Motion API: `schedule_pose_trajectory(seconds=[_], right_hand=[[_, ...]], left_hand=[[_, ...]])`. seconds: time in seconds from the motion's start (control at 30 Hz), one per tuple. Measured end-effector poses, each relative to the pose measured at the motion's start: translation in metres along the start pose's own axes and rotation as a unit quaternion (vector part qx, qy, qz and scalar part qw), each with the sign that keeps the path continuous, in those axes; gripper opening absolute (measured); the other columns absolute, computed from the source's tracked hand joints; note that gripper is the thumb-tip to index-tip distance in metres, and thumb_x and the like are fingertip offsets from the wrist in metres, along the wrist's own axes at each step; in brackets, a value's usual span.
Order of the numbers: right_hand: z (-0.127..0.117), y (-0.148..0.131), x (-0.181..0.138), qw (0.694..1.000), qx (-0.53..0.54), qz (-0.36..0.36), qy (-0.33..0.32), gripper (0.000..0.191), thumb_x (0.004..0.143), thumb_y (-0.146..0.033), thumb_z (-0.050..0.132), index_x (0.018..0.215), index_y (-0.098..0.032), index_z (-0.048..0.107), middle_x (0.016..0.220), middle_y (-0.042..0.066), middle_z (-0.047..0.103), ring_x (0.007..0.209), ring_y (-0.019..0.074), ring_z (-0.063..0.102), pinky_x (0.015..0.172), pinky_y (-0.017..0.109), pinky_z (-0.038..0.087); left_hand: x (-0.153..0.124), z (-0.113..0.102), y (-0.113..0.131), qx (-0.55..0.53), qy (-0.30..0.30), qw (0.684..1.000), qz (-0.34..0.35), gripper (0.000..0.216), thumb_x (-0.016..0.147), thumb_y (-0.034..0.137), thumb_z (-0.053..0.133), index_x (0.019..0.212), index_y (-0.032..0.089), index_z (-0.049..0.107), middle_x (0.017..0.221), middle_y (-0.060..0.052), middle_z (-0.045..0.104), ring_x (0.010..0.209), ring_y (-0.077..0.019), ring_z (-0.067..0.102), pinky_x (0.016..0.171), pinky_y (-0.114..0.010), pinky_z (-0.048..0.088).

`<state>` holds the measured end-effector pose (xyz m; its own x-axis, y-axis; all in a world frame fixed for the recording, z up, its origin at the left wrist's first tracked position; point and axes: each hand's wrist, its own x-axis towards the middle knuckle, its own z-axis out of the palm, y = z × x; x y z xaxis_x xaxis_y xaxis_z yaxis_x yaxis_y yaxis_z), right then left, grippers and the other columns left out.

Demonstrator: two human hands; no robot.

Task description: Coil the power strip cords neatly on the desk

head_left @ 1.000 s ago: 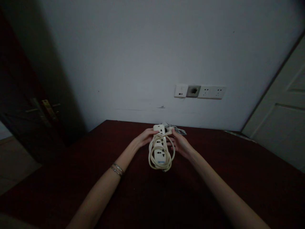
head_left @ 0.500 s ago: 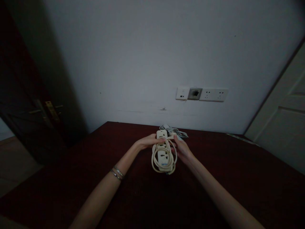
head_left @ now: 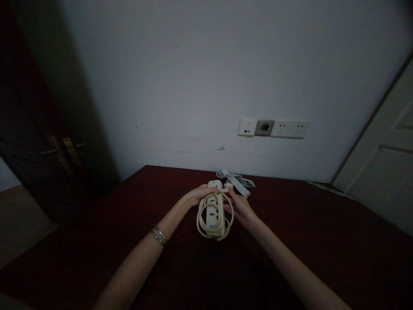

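A white power strip (head_left: 212,214), its sockets facing me, is held just in front of me with its cream cord (head_left: 200,217) coiled in loops over it. My left hand (head_left: 201,193) grips the strip near its upper end, the thumb lying across the front over the cord. At the upper right of the strip, the cord's plug (head_left: 228,187) is pinched by my right hand (head_left: 239,205). Some fingers of both hands are hidden behind the strip and cord. Beyond them, a second white power strip (head_left: 241,187) with a grey-white cord (head_left: 247,182) lies on the table.
The dark red table (head_left: 284,241) meets a pale wall. Wall sockets (head_left: 290,128) and a grey outlet (head_left: 264,127) sit above its back edge. A thin flat strip (head_left: 329,189) lies at the back right. A dark door (head_left: 35,129) stands at left, a white door (head_left: 387,159) at right.
Both hands have shifted the power strip and coiled cord slightly left and down. More of the second strip behind now shows.
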<state>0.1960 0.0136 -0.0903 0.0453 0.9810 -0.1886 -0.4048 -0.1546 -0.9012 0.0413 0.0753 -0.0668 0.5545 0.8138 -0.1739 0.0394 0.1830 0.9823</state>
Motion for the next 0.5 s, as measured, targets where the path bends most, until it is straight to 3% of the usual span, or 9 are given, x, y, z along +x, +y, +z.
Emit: schedule_pose_trajectory(seconds=[0.17,0.33,0.4,0.5], right_hand=[[-0.006,0.003,0.004,0.998,0.03,0.039,-0.026,0.04,0.076,-0.052,0.059,0.089,-0.015,0.062,0.08,0.007,0.07,0.05,0.0089,0.061,0.046,0.017,0.049],[-0.012,-0.002,0.006,0.994,0.016,0.063,-0.09,0.041,0.078,-0.054,0.055,0.094,-0.016,0.059,0.084,0.007,0.069,0.054,0.0111,0.063,0.051,0.021,0.05],[-0.017,-0.001,0.009,0.992,-0.015,0.051,-0.112,0.044,0.08,-0.056,0.051,0.097,-0.016,0.059,0.089,0.009,0.069,0.059,0.0133,0.064,0.054,0.025,0.052],[-0.029,0.007,0.017,0.996,-0.065,-0.013,-0.067,0.043,0.081,-0.054,0.049,0.095,-0.014,0.059,0.085,0.01,0.069,0.059,0.0145,0.064,0.053,0.025,0.05]], left_hand=[[0.005,0.0,-0.009,-0.007,0.018,1.0,0.023,0.025,0.061,0.021,0.069,0.082,0.009,0.064,0.073,-0.005,0.067,0.057,-0.0109,0.057,0.056,-0.023,0.046],[0.009,-0.001,-0.016,-0.015,0.046,0.999,0.023,0.024,0.061,0.021,0.069,0.081,0.009,0.064,0.067,-0.003,0.065,0.054,-0.0103,0.055,0.054,-0.022,0.045],[0.01,-0.003,-0.017,-0.021,0.058,0.998,0.008,0.023,0.061,0.021,0.068,0.079,0.009,0.064,0.065,-0.003,0.065,0.052,-0.0106,0.055,0.053,-0.022,0.045],[0.011,-0.013,-0.018,-0.019,0.092,0.996,-0.006,0.021,0.061,0.021,0.068,0.078,0.008,0.064,0.065,-0.004,0.065,0.052,-0.011,0.055,0.053,-0.022,0.045]])
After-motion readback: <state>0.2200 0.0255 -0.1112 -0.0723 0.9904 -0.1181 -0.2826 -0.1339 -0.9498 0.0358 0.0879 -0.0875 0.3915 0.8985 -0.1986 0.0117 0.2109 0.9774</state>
